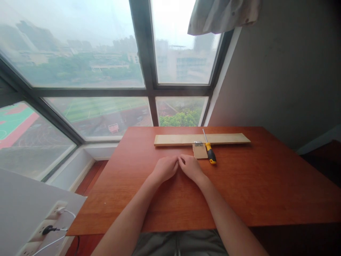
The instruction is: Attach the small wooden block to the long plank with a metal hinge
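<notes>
My left hand rests on the table with its fingers curled closed. Its fingertips meet those of my right hand, which is closed as well, and no object shows in either. Just beyond my right hand lies a small square piece of wood. A metal hinge sits where this piece meets a long wooden board. To the right of the small piece is a screwdriver with a yellow and black handle, its shaft lying across the board and pointing away from me.
The reddish-brown wooden table stands against a grey wall and large windows. A curtain hangs at the top. Wall sockets with plugged-in cables are low at the left.
</notes>
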Demonstrator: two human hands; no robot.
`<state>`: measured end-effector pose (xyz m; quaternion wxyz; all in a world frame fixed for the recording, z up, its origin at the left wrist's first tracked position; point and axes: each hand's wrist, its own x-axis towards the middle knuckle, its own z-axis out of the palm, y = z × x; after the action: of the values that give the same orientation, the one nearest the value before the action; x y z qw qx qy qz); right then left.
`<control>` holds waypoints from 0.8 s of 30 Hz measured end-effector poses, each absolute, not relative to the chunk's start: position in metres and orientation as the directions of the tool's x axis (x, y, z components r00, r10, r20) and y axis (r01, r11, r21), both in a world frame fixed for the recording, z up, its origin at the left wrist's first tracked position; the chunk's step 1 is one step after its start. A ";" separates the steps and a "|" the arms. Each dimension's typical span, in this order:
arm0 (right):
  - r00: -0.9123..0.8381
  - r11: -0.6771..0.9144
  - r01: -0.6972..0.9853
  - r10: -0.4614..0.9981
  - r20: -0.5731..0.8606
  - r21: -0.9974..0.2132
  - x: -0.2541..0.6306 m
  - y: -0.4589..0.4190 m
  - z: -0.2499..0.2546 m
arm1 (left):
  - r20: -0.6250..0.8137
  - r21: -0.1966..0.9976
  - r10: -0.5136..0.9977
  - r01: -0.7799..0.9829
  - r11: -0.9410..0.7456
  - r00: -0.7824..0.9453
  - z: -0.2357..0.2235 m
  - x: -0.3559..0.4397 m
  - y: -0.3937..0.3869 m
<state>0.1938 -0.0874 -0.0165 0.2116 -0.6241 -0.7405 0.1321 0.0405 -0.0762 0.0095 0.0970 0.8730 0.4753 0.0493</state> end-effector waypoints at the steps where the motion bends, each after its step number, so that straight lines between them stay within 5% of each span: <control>1: -0.131 0.186 0.868 0.980 0.148 -0.461 0.194 -0.087 -0.016 | -0.009 0.216 0.840 0.821 -0.528 0.542 0.010 0.040 -0.076; 24: -0.145 0.215 0.839 0.974 0.175 -0.500 0.194 -0.088 -0.021 | -0.022 0.258 0.849 0.824 -0.505 0.527 0.009 0.040 -0.078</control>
<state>0.1939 -0.0880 -0.0213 0.2355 -0.6098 -0.7431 0.1434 0.0398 -0.0779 0.0090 0.1192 0.8657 0.4831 0.0535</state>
